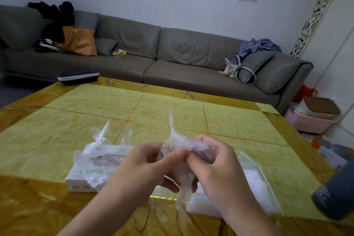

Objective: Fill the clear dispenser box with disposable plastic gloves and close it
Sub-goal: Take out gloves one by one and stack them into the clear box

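Broadly, a yellow-green marble counter (172, 109) fronts a grey sofa (172, 59). Above the counter's near edge, the left hand (141, 166) and right hand (214, 166) both pinch a crumpled plastic glove (183, 145). Right of them lies the clear dispenser box (256, 182), holding white gloves; left, a glove packet (95, 166).

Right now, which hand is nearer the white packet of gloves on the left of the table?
Left. The left hand is just right of the white glove packet, almost beside it; the right hand is farther right, over the clear dispenser box.
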Available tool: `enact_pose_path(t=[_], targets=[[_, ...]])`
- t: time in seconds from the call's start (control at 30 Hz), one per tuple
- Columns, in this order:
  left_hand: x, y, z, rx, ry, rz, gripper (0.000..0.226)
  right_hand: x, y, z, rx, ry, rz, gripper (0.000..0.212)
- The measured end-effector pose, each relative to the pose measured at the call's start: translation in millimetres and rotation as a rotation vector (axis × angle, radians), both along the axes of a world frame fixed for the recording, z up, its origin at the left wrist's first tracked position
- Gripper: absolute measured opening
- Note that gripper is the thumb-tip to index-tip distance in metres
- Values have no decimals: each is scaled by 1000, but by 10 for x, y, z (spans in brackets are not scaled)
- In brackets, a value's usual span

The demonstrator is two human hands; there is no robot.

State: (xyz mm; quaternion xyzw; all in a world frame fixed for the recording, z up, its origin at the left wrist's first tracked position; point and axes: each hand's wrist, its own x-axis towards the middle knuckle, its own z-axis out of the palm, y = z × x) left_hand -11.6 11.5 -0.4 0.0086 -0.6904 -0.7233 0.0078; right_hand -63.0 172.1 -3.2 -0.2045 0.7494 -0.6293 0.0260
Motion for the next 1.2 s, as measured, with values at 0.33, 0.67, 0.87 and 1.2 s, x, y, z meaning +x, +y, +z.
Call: enact_pose_path(t=[0.33,0.67,0.87,1.2], targets=[[-58,-176,-91,-38,-52,15,5,-126,172,47,-131,-111,-242,33],[-8,-422,-8,47,-185,-290,56,-166,297,76,-121,-149,-82,34],[-57,-64,-160,58,-175,-94,37,-123,223,34,1,-157,31,37],[-132,-21,-243,91,-8,201,20,-165,370,147,-16,-171,-2,40]])
